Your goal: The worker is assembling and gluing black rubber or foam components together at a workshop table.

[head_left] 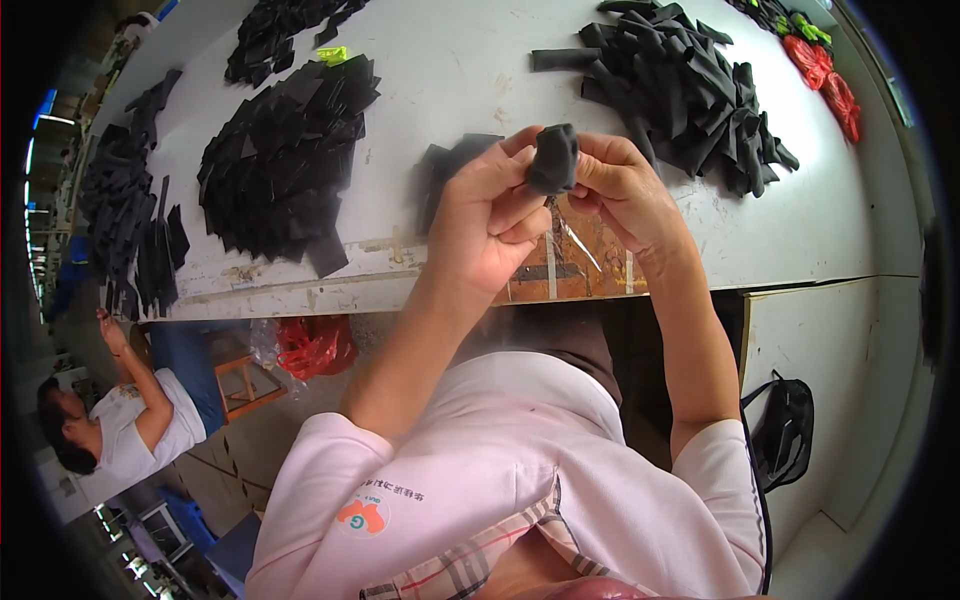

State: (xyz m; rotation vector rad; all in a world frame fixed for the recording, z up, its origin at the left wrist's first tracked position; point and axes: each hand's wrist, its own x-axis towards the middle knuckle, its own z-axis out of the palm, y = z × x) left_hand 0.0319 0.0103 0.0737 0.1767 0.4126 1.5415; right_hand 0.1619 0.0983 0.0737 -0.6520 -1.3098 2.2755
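Observation:
Above the table's front edge, a small black fabric piece (pixel 554 160), curled into a short tube, is pinched between both my hands. My left hand (pixel 497 205) grips its left side with the thumb and fingers closed. On its right side the thumb and fingertips of my right hand (pixel 628 190) press together on the cloth. Just behind my left hand lies a small group of black pieces (pixel 450 165), partly hidden by it. Beyond my right hand is a big heap of black tube-like fabric pieces (pixel 680 90).
A pile of flat black pieces (pixel 285 150) lies left, with a yellow-green scrap (pixel 333 55) at its top. More black strips (pixel 120 190) lie far left, near another person (pixel 150 420). Red plastic bags (pixel 818 75) sit far right. A black bag (pixel 783 430) hangs at lower right.

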